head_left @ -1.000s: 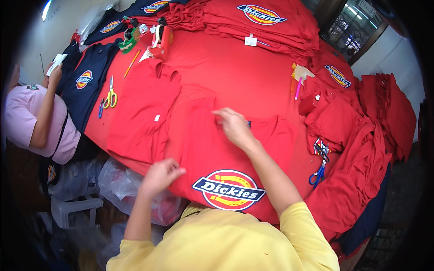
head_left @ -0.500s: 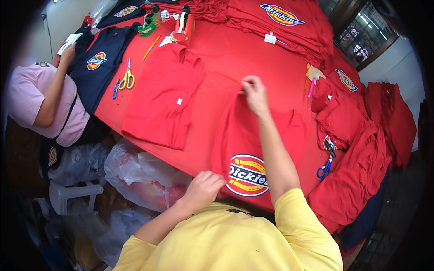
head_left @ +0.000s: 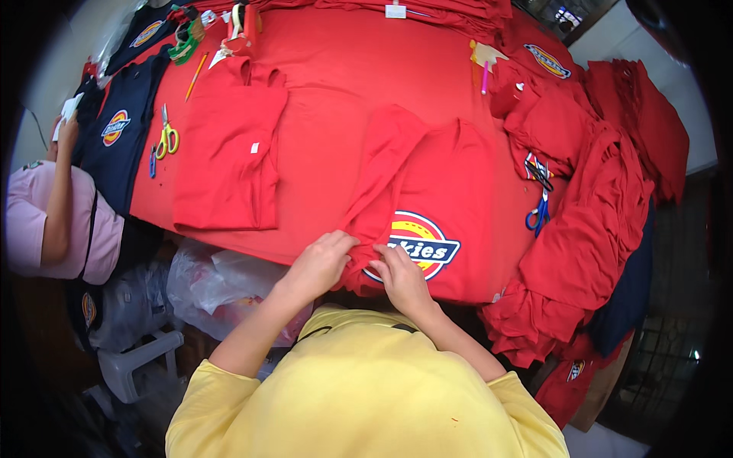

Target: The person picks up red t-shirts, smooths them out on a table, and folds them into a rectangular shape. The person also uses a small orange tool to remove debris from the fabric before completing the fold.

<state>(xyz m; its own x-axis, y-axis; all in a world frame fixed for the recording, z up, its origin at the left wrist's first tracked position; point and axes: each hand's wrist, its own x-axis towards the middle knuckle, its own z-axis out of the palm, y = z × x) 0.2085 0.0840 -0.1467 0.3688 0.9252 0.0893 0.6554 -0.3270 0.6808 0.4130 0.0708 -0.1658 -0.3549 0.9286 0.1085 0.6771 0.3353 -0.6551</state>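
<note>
A red T-shirt (head_left: 458, 183) with a round printed emblem lies before me at the table's near edge. Its left side is turned inward over part of the emblem. My left hand (head_left: 324, 261) pinches the cloth near the bottom left of the shirt. Close beside it, my right hand (head_left: 402, 276) grips the same shirt's cloth at the emblem's left edge, fingers closed. To the left, a folded red garment (head_left: 229, 156) with a small white label lies flat on the red-covered table (head_left: 336, 61).
Yellow scissors (head_left: 167, 137), a blue cutter (head_left: 153, 162) and a pencil (head_left: 196, 76) lie at left, near tape dispensers. Blue scissors (head_left: 539, 210) rest beside heaped red shirts (head_left: 588, 237) at right. A person in pink (head_left: 61, 221) stands at far left; plastic bags (head_left: 214, 282) sit below the edge.
My right hand has come down from the shirt's far part to its lower left, near my left hand. The shirt's left side is now folded inward. The view has tilted downward.
</note>
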